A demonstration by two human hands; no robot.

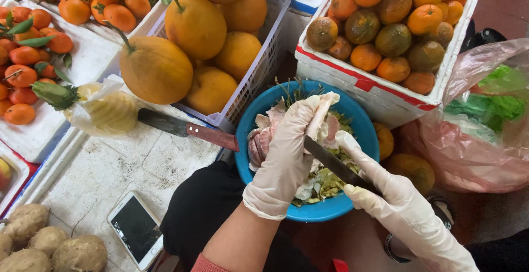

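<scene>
The gloved left hand (286,156) is gripping a pale strip of fruit peel (321,115) over the blue bowl (322,210) of scraps, while the gloved right hand (397,206) is pressing a knife (336,164) against it. A second knife (184,128) is lying to the left, beside a peeled pineapple (104,109).

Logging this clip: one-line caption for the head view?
Gloved left hand holds pale fruit peel over a blue bowl while right hand cuts with a knife.
</scene>
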